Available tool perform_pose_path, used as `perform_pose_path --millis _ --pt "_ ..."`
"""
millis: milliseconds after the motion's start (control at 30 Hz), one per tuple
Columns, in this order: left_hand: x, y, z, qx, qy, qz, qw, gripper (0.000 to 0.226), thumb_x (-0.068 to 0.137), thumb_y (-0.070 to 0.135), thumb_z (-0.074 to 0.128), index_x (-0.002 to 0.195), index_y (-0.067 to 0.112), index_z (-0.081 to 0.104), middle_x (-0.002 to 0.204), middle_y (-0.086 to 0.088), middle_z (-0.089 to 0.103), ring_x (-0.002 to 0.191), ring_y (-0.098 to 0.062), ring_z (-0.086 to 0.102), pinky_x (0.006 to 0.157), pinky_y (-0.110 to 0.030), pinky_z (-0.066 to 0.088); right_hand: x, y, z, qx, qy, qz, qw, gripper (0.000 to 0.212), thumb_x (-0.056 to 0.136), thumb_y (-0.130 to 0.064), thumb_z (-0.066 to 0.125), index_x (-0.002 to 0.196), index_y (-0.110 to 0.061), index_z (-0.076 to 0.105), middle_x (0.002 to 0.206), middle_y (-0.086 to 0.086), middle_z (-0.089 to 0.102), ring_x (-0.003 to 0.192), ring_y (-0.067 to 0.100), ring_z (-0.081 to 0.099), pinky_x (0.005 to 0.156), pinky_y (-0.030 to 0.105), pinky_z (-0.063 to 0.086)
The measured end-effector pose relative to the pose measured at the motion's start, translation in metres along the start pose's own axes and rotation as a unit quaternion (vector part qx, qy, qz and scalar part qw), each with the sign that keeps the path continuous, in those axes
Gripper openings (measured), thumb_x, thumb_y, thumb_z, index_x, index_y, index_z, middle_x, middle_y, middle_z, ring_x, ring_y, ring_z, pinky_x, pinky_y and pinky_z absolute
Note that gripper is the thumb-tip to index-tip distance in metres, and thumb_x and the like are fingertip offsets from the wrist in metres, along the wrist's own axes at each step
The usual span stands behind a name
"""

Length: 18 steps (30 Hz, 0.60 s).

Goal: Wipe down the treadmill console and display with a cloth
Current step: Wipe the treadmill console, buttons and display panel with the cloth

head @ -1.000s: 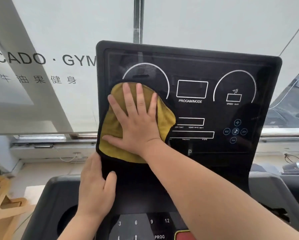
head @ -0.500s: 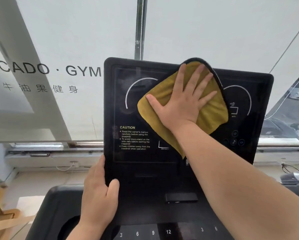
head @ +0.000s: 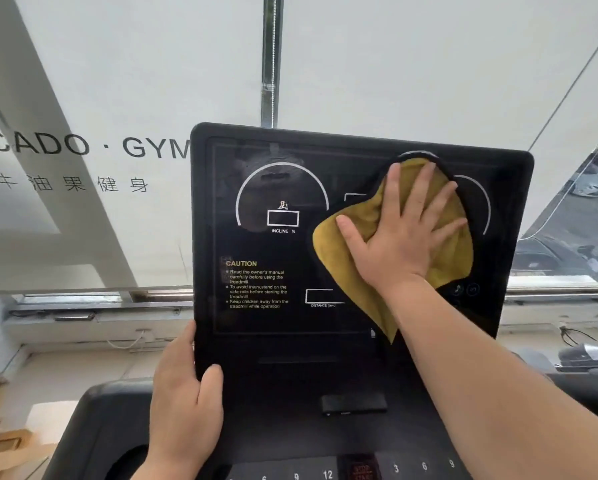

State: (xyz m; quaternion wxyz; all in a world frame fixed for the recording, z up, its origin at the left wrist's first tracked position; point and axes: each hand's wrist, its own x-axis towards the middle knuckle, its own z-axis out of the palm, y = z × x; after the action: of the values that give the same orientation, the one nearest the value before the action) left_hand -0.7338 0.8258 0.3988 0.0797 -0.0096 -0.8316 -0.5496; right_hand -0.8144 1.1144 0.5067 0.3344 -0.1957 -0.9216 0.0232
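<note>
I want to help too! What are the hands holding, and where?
Left hand grips the display by its lower-left edge; right hand presses the cloth flat.

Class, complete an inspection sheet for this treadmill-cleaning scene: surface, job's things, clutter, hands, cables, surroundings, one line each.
Surface: black display panel, printed with INCLINE and CAUTION markings; grey console below.
Job's things: yellow cloth with dark edging, spread on the panel's right half.
Clutter: small black block on the ledge under the panel; wooden piece at lower left.
Hands: right hand flat, pressing the cloth to the panel; left hand grips the panel's lower left edge.
Cables: white cable below the window sill, left; dark cable at right.
Surroundings: window with GYM lettering; parked cars outside, right.
</note>
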Motion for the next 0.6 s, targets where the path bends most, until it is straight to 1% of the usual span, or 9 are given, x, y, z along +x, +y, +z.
perform_pose_path --millis 67,133,200,267,367,400,467,533,600 --pt "0.000 0.002 0.001 -0.012 0.001 -0.005 1.000 0.070 0.081 0.030 0.045 0.150 0.037 0.038 0.138 0.019 0.049 0.132 -0.011 0.047 0.110 -0.051 0.044 0.020 -0.002 -0.010 0.033 -0.014 0.084 0.996 0.107 0.081 -0.095 0.018 0.162 -0.033 -0.012 0.171 0.015 -0.016 0.152 0.052 -0.015 0.111 0.083 -0.001" --pt "0.001 0.003 0.001 -0.019 -0.001 -0.003 1.000 0.069 0.081 0.029 0.044 0.149 0.037 0.039 0.140 0.021 0.049 0.133 -0.010 0.046 0.111 -0.050 0.043 0.030 -0.029 -0.013 0.052 -0.006 0.088 0.995 0.108 0.081 -0.094 0.017 0.163 -0.030 -0.011 0.171 0.016 -0.015 0.152 0.054 -0.015 0.110 0.083 0.001" --pt "0.001 0.005 -0.001 -0.028 -0.001 0.013 1.000 0.068 0.081 0.027 0.043 0.148 0.040 0.041 0.136 0.030 0.049 0.132 -0.004 0.046 0.112 -0.042 0.040 0.031 -0.065 -0.012 0.046 0.006 0.043 0.998 0.105 0.083 -0.092 0.017 0.164 -0.029 -0.007 0.171 0.017 -0.011 0.152 0.055 -0.012 0.110 0.082 0.000" --pt "0.001 0.006 -0.003 -0.054 -0.004 0.021 0.998 0.066 0.082 0.023 0.041 0.143 0.047 0.046 0.131 0.038 0.052 0.129 -0.002 0.050 0.107 -0.035 0.041 0.023 -0.096 -0.010 0.028 0.012 -0.025 0.999 0.098 0.087 -0.088 0.019 0.164 -0.030 -0.002 0.172 0.015 -0.007 0.153 0.054 -0.009 0.112 0.081 -0.002" --pt "0.002 -0.001 -0.008 -0.127 -0.010 -0.007 0.992 0.061 0.086 0.021 0.038 0.134 0.055 0.053 0.131 0.027 0.061 0.125 -0.003 0.057 0.104 -0.037 0.045 -0.006 -0.121 0.000 0.019 -0.003 -0.133 0.991 0.087 0.094 -0.080 0.023 0.164 -0.033 0.001 0.173 0.011 -0.006 0.154 0.051 -0.010 0.113 0.079 -0.004" --pt "0.002 -0.006 -0.008 -0.156 -0.006 -0.022 0.987 0.059 0.086 0.022 0.036 0.133 0.053 0.054 0.130 0.023 0.063 0.124 -0.003 0.058 0.103 -0.038 0.046 -0.023 -0.126 0.006 0.022 -0.014 -0.164 0.986 0.085 0.095 -0.078 0.025 0.164 -0.034 0.001 0.173 0.010 -0.006 0.154 0.050 -0.011 0.113 0.079 -0.005" --pt "0.002 -0.018 -0.010 -0.197 0.014 -0.046 0.979 0.057 0.086 0.023 0.032 0.136 0.042 0.052 0.130 0.014 0.065 0.121 -0.005 0.060 0.103 -0.042 0.048 -0.066 -0.133 0.021 0.018 -0.046 -0.224 0.973 0.085 0.095 -0.076 0.029 0.164 -0.035 0.000 0.173 0.009 -0.007 0.154 0.049 -0.013 0.112 0.080 -0.008" --pt "0.001 -0.028 -0.013 -0.200 0.039 -0.059 0.977 0.055 0.088 0.025 0.029 0.137 0.038 0.052 0.134 0.009 0.061 0.120 -0.011 0.061 0.099 -0.044 0.049 -0.111 -0.139 0.036 -0.005 -0.084 -0.274 0.958 0.086 0.095 -0.075 0.031 0.163 -0.035 -0.004 0.172 0.008 -0.012 0.152 0.049 -0.018 0.111 0.081 -0.013" --pt "-0.001 -0.036 -0.013 -0.194 0.050 -0.068 0.977 0.052 0.091 0.028 0.027 0.135 0.040 0.052 0.135 0.010 0.060 0.121 -0.014 0.060 0.098 -0.041 0.048 -0.141 -0.138 0.046 -0.026 -0.108 -0.302 0.947 0.087 0.095 -0.073 0.032 0.163 -0.036 -0.007 0.171 0.006 -0.016 0.152 0.046 -0.020 0.110 0.080 -0.015"
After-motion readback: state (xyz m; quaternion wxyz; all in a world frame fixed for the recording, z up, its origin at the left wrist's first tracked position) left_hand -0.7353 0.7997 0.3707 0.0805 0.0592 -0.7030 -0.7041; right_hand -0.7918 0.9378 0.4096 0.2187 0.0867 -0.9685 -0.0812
